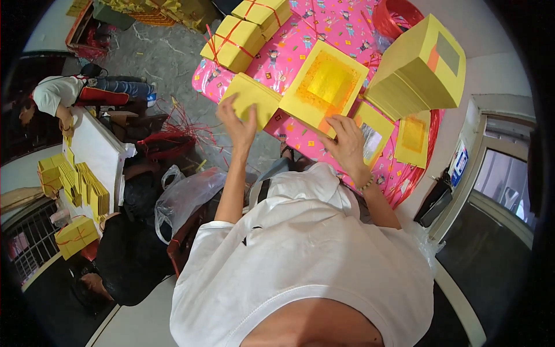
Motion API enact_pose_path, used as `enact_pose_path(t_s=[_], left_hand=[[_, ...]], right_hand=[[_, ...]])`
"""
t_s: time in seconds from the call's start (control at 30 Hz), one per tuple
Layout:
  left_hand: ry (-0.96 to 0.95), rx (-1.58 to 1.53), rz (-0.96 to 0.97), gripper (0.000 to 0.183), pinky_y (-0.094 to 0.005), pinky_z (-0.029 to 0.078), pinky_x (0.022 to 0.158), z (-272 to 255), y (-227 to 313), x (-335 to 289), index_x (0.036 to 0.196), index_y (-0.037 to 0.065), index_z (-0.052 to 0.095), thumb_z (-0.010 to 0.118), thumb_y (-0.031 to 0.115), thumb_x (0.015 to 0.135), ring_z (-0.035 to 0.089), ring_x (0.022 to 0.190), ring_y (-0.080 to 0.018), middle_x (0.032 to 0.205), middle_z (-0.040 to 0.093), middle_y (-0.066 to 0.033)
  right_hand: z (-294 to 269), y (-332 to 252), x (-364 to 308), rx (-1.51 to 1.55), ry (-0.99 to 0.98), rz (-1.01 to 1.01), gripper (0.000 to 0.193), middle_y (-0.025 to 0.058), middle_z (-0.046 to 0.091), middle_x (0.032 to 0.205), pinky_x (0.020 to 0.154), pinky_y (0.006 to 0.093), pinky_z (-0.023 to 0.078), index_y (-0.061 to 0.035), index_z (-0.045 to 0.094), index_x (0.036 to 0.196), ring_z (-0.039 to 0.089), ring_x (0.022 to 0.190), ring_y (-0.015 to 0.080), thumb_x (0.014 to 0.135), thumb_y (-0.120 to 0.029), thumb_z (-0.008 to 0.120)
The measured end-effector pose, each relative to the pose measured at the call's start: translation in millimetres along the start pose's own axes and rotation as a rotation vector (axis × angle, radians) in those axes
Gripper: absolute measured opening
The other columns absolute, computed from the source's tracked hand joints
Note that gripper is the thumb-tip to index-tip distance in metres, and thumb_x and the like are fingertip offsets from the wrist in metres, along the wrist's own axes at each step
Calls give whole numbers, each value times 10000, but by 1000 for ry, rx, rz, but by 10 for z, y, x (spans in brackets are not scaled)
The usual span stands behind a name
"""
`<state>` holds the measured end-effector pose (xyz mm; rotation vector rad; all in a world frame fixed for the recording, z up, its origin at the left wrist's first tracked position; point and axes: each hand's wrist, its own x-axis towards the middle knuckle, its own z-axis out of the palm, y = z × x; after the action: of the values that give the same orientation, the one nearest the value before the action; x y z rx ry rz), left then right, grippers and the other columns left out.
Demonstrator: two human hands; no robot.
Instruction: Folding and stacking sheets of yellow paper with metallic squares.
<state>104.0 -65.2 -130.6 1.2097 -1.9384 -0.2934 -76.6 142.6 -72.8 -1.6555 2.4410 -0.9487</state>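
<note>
My left hand (239, 126) is open, with thumb and fingers spread at the near edge of a small yellow paper stack (254, 95). Just right of that lies a thicker stack of yellow paper (298, 102) whose top sheet has a gold foil square ringed in orange. At its near right corner my right hand (348, 144) closes on the edge, fingers bent and close together. Partly under that hand is another yellow sheet (378, 128) with a silvery patch. A smaller yellow stack with a golden-orange square (413, 139) lies farther right.
A pink patterned cloth (277, 56) covers the table. Red-tied yellow bundles (236, 43) sit at the far left, a tall yellow paper stack (413, 72) at the right, red ribbon (399, 14) behind. At left, two people are by a white table (95, 139); a plastic bag (188, 199) is nearer.
</note>
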Motion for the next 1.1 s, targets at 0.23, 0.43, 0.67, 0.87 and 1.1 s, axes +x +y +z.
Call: enact_pose_path(t_s=[0.23, 0.43, 0.67, 0.87, 1.1], left_hand=[[-657, -368, 471, 340, -391, 410, 901, -13, 534, 59, 975, 132, 652, 770, 191, 662, 487, 1052, -277, 1077, 566, -67], [-759, -313, 528, 230, -378, 425, 891, 95, 552, 110, 926, 134, 679, 733, 151, 703, 498, 1034, -258, 1079, 583, -44], [-798, -371, 454, 148, -373, 442, 876, 125, 543, 156, 883, 135, 725, 691, 160, 742, 507, 1005, -264, 1023, 605, -67], [-829, -364, 435, 138, -372, 428, 888, 117, 565, 168, 882, 125, 725, 684, 154, 754, 510, 1004, -261, 999, 605, -67], [-857, -329, 436, 171, -366, 417, 908, 151, 517, 177, 913, 155, 732, 694, 240, 770, 521, 1027, -238, 1030, 599, -49]], right_hand=[[82, 126, -94, 42, 27, -27, 278, 110, 604, 1009, 819, 378, 468, -30, 643, 949, 558, 971, 286, 716, -163, 714], [65, 135, -53, 129, 32, 76, 143, 103, 630, 963, 802, 371, 474, -49, 692, 824, 572, 944, 271, 760, -176, 691], [74, 184, 5, 177, 1, 166, 161, 97, 633, 961, 800, 364, 460, -62, 716, 814, 562, 925, 271, 778, -211, 667], [96, 220, 8, 215, -29, 220, 178, 98, 635, 955, 806, 361, 456, -65, 722, 798, 556, 928, 272, 770, -232, 669], [101, 222, 20, 183, -34, 211, 198, 97, 635, 955, 816, 365, 453, -64, 724, 784, 558, 939, 269, 771, -251, 661]])
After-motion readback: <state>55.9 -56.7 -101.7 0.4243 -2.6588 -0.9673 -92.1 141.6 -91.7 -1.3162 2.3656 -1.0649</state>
